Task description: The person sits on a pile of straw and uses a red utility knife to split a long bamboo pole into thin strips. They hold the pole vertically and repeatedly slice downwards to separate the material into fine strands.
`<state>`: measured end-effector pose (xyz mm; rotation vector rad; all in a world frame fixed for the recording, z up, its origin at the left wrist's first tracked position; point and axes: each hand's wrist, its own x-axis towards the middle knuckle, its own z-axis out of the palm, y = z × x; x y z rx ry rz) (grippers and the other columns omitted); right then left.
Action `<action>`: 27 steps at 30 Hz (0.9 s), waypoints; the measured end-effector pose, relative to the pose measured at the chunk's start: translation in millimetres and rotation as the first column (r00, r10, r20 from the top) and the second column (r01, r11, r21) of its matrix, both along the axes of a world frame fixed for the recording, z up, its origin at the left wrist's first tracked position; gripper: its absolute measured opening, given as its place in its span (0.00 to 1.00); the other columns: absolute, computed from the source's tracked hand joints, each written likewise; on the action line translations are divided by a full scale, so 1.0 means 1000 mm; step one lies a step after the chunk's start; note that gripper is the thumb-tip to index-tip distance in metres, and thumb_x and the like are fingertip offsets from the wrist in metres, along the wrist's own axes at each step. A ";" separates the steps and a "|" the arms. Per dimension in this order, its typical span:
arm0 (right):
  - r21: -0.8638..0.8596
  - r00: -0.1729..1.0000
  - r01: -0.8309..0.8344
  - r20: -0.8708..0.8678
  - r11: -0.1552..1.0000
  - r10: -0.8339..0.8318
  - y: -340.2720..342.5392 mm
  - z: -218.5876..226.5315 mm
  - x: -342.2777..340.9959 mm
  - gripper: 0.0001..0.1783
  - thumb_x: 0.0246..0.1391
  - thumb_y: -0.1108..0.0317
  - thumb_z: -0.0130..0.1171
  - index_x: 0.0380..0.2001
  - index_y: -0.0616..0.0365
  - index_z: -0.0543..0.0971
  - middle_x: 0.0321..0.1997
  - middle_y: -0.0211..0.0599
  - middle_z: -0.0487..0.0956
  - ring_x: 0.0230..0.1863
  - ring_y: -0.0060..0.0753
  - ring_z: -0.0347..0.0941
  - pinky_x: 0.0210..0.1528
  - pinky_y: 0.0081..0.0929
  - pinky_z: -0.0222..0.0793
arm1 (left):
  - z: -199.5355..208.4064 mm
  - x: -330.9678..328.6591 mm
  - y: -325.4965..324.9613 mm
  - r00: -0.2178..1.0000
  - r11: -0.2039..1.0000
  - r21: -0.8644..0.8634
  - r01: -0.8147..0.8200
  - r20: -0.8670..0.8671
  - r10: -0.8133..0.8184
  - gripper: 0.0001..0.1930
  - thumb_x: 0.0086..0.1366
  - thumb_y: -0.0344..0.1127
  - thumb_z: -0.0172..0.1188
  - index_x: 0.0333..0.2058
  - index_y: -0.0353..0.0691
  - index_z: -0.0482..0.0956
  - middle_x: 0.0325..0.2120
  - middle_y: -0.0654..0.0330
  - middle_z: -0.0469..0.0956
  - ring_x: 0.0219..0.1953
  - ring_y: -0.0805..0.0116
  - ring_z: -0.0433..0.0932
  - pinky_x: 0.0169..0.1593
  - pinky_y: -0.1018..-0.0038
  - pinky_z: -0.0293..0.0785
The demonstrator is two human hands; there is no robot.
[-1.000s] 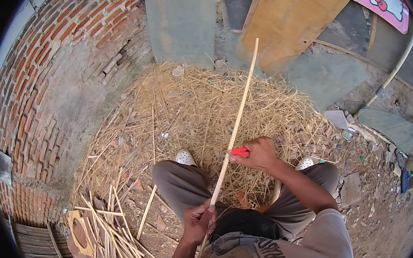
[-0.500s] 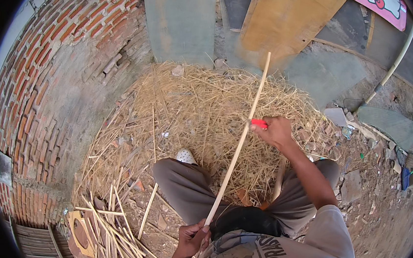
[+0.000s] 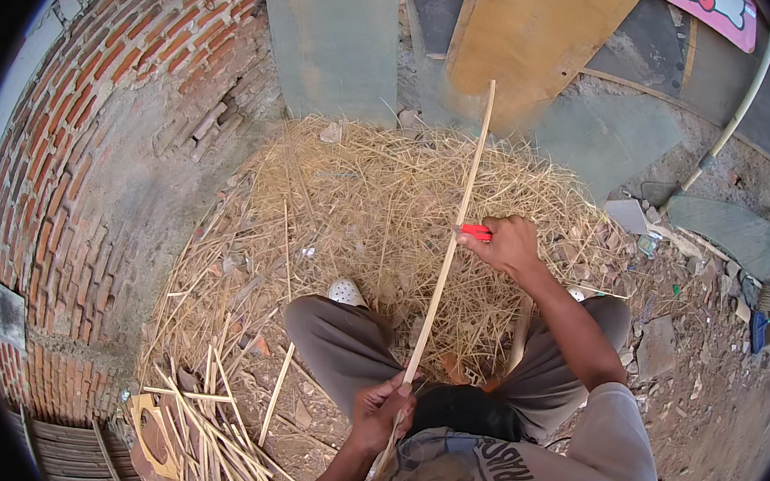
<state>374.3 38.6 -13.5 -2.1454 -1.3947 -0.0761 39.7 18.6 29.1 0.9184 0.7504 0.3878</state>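
A long pale strip, looking like split bamboo [image 3: 442, 278], slants up and away from my lap. My left hand [image 3: 380, 410] is closed around its near part, and the near end runs on past the hand beside my shirt. My right hand [image 3: 505, 246] grips a small red-handled tool [image 3: 475, 233], perhaps a knife, held against the strip about midway along. The fingers hide most of the tool, and its blade is too small to make out. Beyond the tool the strip's far end stands free above the ground.
Straw-like shavings [image 3: 381, 185] heap up in front of my crossed legs. A bundle of pale strips [image 3: 207, 440] lies at lower left near a brown board. A brick wall [image 3: 67, 213] rises on the left; grey panels [image 3: 333, 44] and a tan board [image 3: 540, 43] lean at the back.
My left hand has slid up and away along the strip. The strip's far end has shifted slightly farther and to the left. My right hand with the red-handled tool has moved slightly left.
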 end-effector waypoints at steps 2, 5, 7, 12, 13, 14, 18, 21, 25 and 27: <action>0.032 0.996 0.041 -0.081 0.999 -0.039 0.001 0.000 0.001 0.41 0.45 0.23 0.51 0.10 0.54 0.75 0.05 0.37 0.66 0.10 0.40 0.69 0.16 0.39 0.63 | -0.001 0.000 -0.002 1.000 1.000 -0.003 0.006 0.025 -0.006 0.14 0.71 0.31 0.51 0.52 0.33 0.74 0.18 0.65 0.68 0.12 0.79 0.64 0.15 0.82 0.58; 0.089 0.985 -0.173 0.029 0.981 0.171 -0.006 -0.009 -0.035 0.41 0.45 0.23 0.51 0.12 0.55 0.76 0.06 0.37 0.68 0.11 0.41 0.69 0.16 0.39 0.64 | 0.000 -0.002 0.004 0.999 0.999 0.020 -0.045 0.026 0.045 0.14 0.71 0.30 0.51 0.52 0.33 0.74 0.18 0.64 0.68 0.11 0.80 0.63 0.14 0.82 0.58; 0.113 0.970 -0.242 0.062 0.964 0.236 -0.005 -0.005 -0.042 0.41 0.43 0.23 0.54 0.11 0.55 0.75 0.07 0.37 0.68 0.12 0.41 0.70 0.18 0.40 0.65 | 0.003 -0.004 0.006 0.999 0.998 0.037 -0.042 0.029 0.041 0.14 0.70 0.30 0.51 0.52 0.34 0.75 0.18 0.64 0.68 0.11 0.80 0.63 0.14 0.82 0.58; 0.078 0.984 -0.086 0.161 0.993 0.073 0.005 -0.004 0.007 0.40 0.38 0.22 0.56 0.10 0.53 0.74 0.07 0.35 0.67 0.13 0.42 0.69 0.22 0.39 0.65 | 0.001 -0.018 -0.003 1.000 1.000 0.025 0.018 -0.011 -0.018 0.15 0.70 0.29 0.51 0.53 0.35 0.75 0.18 0.63 0.69 0.12 0.79 0.64 0.15 0.82 0.58; 0.097 0.983 -0.072 0.173 0.993 0.055 0.006 -0.004 0.012 0.40 0.39 0.21 0.54 0.10 0.52 0.75 0.06 0.34 0.67 0.12 0.40 0.68 0.21 0.37 0.65 | 0.001 -0.021 -0.004 0.999 0.999 0.025 0.032 0.008 -0.032 0.15 0.70 0.29 0.50 0.53 0.35 0.75 0.18 0.63 0.69 0.12 0.78 0.64 0.15 0.82 0.58; 0.117 0.982 -0.059 0.184 0.991 0.037 0.007 -0.005 0.016 0.41 0.39 0.20 0.53 0.10 0.51 0.75 0.06 0.34 0.67 0.11 0.39 0.68 0.20 0.36 0.65 | 0.001 -0.022 -0.005 0.999 0.999 0.026 0.046 0.027 -0.046 0.15 0.70 0.28 0.50 0.53 0.35 0.75 0.18 0.63 0.69 0.12 0.78 0.64 0.15 0.82 0.58; 0.201 0.983 -0.075 0.181 0.977 0.039 0.003 -0.011 0.027 0.40 0.40 0.21 0.53 0.12 0.52 0.76 0.07 0.35 0.68 0.13 0.42 0.70 0.21 0.38 0.66 | 0.004 -0.033 -0.007 0.995 0.996 0.000 0.090 0.032 -0.090 0.14 0.71 0.27 0.49 0.53 0.35 0.75 0.17 0.61 0.69 0.12 0.78 0.64 0.15 0.81 0.58; 0.077 0.984 0.172 0.032 0.982 -0.175 -0.001 -0.001 0.052 0.40 0.41 0.22 0.53 0.12 0.53 0.76 0.08 0.37 0.69 0.13 0.43 0.70 0.20 0.38 0.66 | 0.005 -0.052 -0.013 0.991 0.991 -0.025 0.130 -0.010 -0.131 0.15 0.70 0.27 0.49 0.53 0.34 0.75 0.17 0.61 0.69 0.12 0.77 0.63 0.15 0.81 0.58; 0.159 0.976 0.143 0.140 0.977 -0.165 -0.005 0.009 0.060 0.40 0.42 0.22 0.52 0.13 0.54 0.76 0.09 0.40 0.70 0.14 0.45 0.71 0.19 0.40 0.65 | 0.011 -0.075 -0.014 0.989 0.986 -0.079 0.149 0.018 -0.148 0.14 0.70 0.26 0.50 0.52 0.32 0.75 0.16 0.61 0.69 0.12 0.77 0.63 0.15 0.80 0.58; 0.114 0.980 0.133 0.131 0.985 -0.147 -0.008 0.016 0.057 0.40 0.43 0.22 0.52 0.14 0.55 0.77 0.10 0.42 0.71 0.15 0.47 0.71 0.21 0.41 0.65 | 0.010 -0.087 -0.012 0.988 0.985 -0.077 0.153 -0.013 -0.154 0.14 0.69 0.26 0.50 0.51 0.31 0.75 0.16 0.60 0.69 0.12 0.77 0.63 0.15 0.80 0.58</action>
